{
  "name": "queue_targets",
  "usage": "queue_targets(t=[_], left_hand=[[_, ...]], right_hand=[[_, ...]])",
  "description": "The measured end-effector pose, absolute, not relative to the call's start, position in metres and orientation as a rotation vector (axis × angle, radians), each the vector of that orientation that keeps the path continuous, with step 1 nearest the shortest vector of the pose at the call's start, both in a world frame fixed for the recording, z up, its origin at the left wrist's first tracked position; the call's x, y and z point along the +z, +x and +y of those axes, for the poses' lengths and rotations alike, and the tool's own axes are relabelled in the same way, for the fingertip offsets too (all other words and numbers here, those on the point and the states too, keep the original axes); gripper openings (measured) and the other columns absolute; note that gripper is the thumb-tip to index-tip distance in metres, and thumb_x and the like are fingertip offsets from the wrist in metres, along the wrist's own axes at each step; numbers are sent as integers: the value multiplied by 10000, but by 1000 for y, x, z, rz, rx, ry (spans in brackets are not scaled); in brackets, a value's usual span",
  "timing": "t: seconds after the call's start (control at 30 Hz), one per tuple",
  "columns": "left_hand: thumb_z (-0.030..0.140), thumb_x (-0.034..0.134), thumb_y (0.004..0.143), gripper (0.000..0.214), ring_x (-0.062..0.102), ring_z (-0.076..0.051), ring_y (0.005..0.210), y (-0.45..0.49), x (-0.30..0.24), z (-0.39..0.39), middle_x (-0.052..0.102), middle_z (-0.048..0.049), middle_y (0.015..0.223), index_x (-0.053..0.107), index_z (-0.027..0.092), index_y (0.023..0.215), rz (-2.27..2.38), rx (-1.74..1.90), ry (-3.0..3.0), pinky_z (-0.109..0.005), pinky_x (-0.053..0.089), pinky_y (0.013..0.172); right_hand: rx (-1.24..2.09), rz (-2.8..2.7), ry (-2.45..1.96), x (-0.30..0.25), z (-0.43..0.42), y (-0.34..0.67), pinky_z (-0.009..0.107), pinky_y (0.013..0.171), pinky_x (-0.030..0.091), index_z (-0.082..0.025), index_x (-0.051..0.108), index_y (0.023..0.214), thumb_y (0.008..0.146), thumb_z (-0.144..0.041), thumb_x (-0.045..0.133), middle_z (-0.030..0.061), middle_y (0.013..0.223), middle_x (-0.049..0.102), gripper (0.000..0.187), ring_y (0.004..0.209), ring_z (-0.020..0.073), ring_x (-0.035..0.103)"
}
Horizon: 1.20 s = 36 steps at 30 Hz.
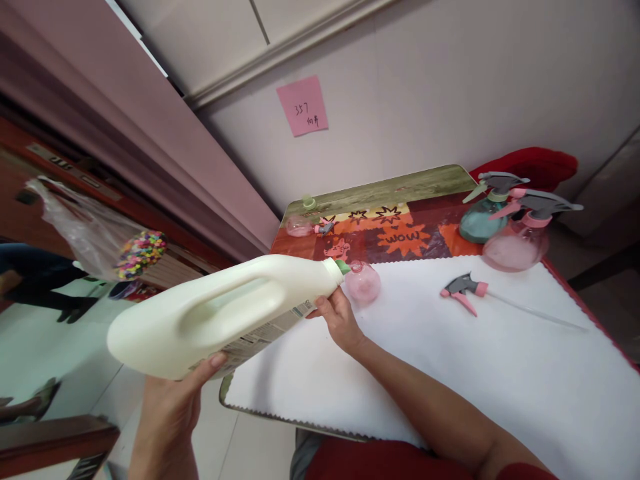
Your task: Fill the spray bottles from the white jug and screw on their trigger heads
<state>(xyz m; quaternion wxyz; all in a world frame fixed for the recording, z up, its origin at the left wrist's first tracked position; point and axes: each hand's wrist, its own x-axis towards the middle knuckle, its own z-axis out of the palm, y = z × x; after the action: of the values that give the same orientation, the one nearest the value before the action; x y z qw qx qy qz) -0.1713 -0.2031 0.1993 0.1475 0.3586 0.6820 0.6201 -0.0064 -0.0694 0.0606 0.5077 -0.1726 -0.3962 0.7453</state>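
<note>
A large cream detergent jug (pixel 215 287) with a side handle lies tilted, nearly level, across my view. My left hand (pixel 185 387) supports its base from below, thumb on the label side. Closer to the neck, my right hand (pixel 340 317) grips the jug from underneath. The jug's green spout (pixel 343 266) is at the mouth of a round pink bottle (pixel 364 283) without its sprayer, standing on a white sheet (pixel 310 380). Whether liquid flows cannot be seen. To the right lies a grey and pink spray head (pixel 467 288) with its clear tube.
A teal spray bottle (pixel 483 219) and a pink one (pixel 520 243) stand at the table's right. A small pink spray bottle (pixel 300 227) lies at the back left near a green cap (pixel 309 201). A plastic bag (pixel 85 227) hangs left; another person's legs (pixel 35 280) show beyond.
</note>
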Motion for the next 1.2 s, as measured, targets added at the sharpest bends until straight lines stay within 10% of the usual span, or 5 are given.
queue_targets(t=[1.2], left_hand=[[159,930,502,711,679,-227,1102,-176,197,-205,736,-59,1172,712,201,1178,1882,1830,1085,-271,577,914]], right_hand=[[1798,-972,-412,60,-69,-7,390,702,670,-208,504,1228,876,-564,647,87,1146,652,521,966,227,689]])
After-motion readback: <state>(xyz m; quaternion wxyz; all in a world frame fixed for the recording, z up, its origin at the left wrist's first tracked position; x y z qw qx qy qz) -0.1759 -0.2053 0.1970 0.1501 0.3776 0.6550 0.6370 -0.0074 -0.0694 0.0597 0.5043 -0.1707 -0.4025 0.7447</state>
